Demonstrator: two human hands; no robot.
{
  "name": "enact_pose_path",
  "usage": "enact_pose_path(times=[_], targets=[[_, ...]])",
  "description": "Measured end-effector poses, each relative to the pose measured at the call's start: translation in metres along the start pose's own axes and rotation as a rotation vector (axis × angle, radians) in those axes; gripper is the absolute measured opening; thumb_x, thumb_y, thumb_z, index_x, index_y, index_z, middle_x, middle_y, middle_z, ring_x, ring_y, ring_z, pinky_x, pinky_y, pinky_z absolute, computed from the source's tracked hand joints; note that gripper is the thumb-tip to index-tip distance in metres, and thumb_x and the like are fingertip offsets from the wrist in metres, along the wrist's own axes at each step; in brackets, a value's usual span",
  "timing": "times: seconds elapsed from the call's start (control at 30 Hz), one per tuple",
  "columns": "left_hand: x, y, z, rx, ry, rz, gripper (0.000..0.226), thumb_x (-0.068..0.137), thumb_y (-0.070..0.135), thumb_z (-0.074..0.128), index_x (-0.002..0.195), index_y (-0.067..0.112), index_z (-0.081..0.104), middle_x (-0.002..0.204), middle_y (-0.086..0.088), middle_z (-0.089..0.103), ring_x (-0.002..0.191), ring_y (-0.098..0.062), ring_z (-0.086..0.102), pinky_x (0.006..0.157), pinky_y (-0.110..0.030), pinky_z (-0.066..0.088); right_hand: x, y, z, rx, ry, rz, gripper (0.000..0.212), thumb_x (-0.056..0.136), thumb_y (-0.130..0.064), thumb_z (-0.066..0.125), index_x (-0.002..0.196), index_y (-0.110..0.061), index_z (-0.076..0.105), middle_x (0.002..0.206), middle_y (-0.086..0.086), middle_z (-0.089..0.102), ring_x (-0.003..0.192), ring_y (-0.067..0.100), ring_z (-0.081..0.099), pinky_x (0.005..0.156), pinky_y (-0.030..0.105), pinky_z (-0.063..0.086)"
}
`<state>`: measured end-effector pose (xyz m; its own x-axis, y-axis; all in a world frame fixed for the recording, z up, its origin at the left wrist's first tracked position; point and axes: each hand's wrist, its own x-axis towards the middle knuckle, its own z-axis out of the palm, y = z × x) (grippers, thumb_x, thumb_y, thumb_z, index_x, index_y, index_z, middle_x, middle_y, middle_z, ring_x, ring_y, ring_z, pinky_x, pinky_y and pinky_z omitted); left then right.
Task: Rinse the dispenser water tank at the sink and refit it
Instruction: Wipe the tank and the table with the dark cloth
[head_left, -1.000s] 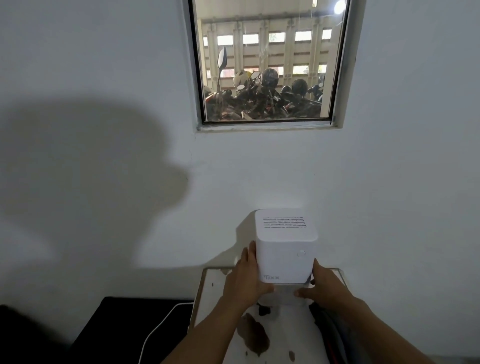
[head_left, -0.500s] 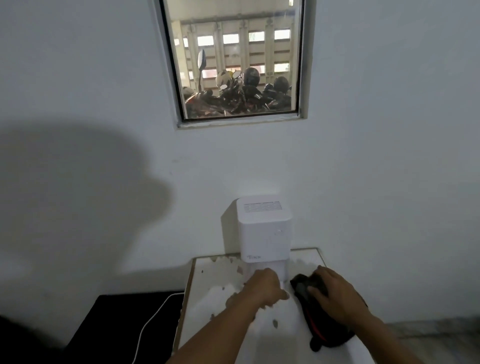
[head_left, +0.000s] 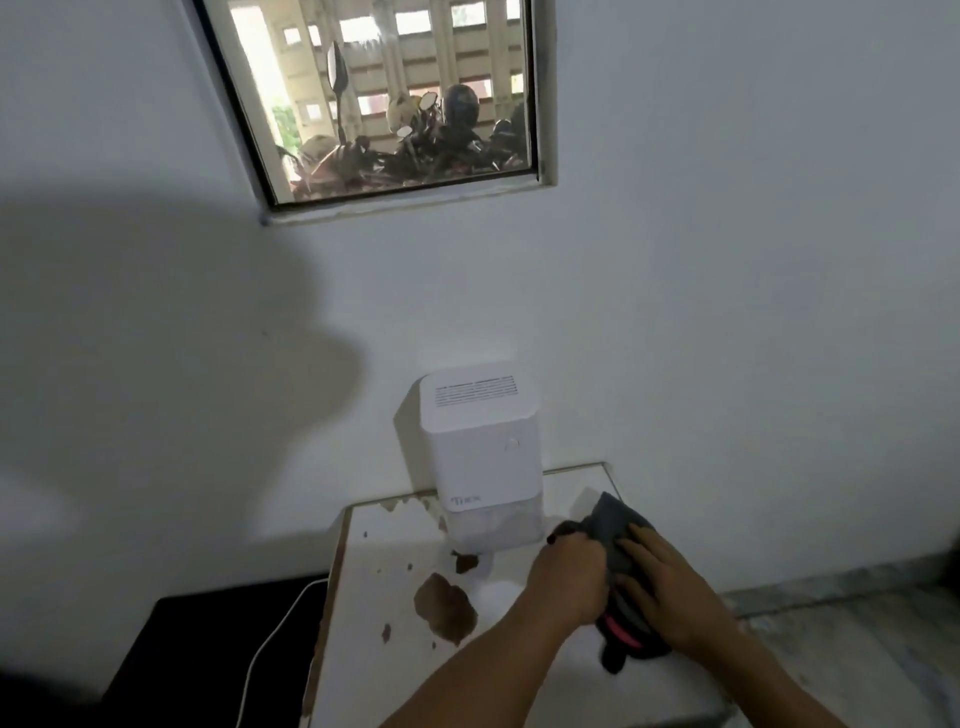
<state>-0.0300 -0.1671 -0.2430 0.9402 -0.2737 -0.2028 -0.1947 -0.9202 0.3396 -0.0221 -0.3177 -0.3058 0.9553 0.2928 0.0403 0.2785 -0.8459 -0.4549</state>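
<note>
The white dispenser (head_left: 480, 441) stands upright at the back of a small white table (head_left: 395, 670), against the wall. Its translucent water tank (head_left: 491, 530) sits fitted under the white body. To the right of it lies a dark grey cloth (head_left: 615, 525) with a red-pink edge. My left hand (head_left: 566, 579) grips the cloth's left part with curled fingers. My right hand (head_left: 670, 592) lies on top of the cloth with its fingers spread fairly flat. Neither hand touches the dispenser.
The table top has brown patches (head_left: 447, 605) where the paint is chipped. A black surface (head_left: 208, 660) with a white cable (head_left: 270, 644) sits lower left. A window (head_left: 384, 98) is set in the white wall above. Grey floor (head_left: 857, 623) shows at right.
Both hands left the dispenser, which now stands on the table. They moved right onto the dark cloth, the left hand joining the right there. The view shifted down and right.
</note>
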Motion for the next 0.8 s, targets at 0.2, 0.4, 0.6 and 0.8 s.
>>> enact_pose_path(times=[0.2, 0.4, 0.6, 0.8], targets=[[0.033, 0.006, -0.002, 0.086, 0.001, -0.083, 0.023, 0.098, 0.005, 0.046, 0.112, -0.004, 0.062, 0.119, -0.021, 0.062, 0.109, -0.034, 0.059, 0.089, -0.038, 0.048, 0.033, 0.010, -0.004, 0.082, 0.012, -0.038, 0.050, 0.100, -0.024, 0.045, 0.146, -0.010, 0.032, 0.158, 0.006, 0.020, 0.146, 0.017, 0.020, 0.114, 0.017, 0.010], [0.071, 0.010, -0.006, 0.226, 0.039, -0.078, 0.019, 0.097, 0.005, 0.048, 0.107, -0.001, 0.063, 0.114, -0.018, 0.064, 0.105, -0.031, 0.060, 0.074, -0.034, 0.036, 0.067, 0.016, -0.003, 0.180, 0.031, -0.034, 0.049, 0.099, -0.015, 0.046, 0.146, -0.008, 0.031, 0.157, 0.008, 0.019, 0.146, 0.020, 0.023, 0.116, 0.023, 0.016], [0.094, 0.009, -0.015, 0.206, 0.028, -0.108, 0.023, 0.099, 0.006, 0.044, 0.110, 0.001, 0.063, 0.118, -0.016, 0.064, 0.108, -0.029, 0.061, 0.078, -0.033, 0.040, 0.084, 0.017, -0.003, 0.226, 0.050, -0.039, 0.050, 0.100, -0.016, 0.045, 0.147, -0.012, 0.029, 0.158, 0.005, 0.021, 0.144, 0.018, 0.026, 0.107, 0.012, 0.015], [0.076, 0.012, -0.009, 0.326, -0.019, -0.076, 0.018, 0.096, 0.007, 0.051, 0.107, 0.002, 0.065, 0.114, -0.015, 0.065, 0.103, -0.028, 0.062, 0.069, -0.031, 0.035, 0.073, 0.014, -0.010, 0.083, -0.078, -0.042, 0.056, 0.102, -0.024, 0.039, 0.151, -0.007, 0.015, 0.161, 0.010, 0.003, 0.147, 0.018, 0.016, 0.114, 0.018, 0.011]])
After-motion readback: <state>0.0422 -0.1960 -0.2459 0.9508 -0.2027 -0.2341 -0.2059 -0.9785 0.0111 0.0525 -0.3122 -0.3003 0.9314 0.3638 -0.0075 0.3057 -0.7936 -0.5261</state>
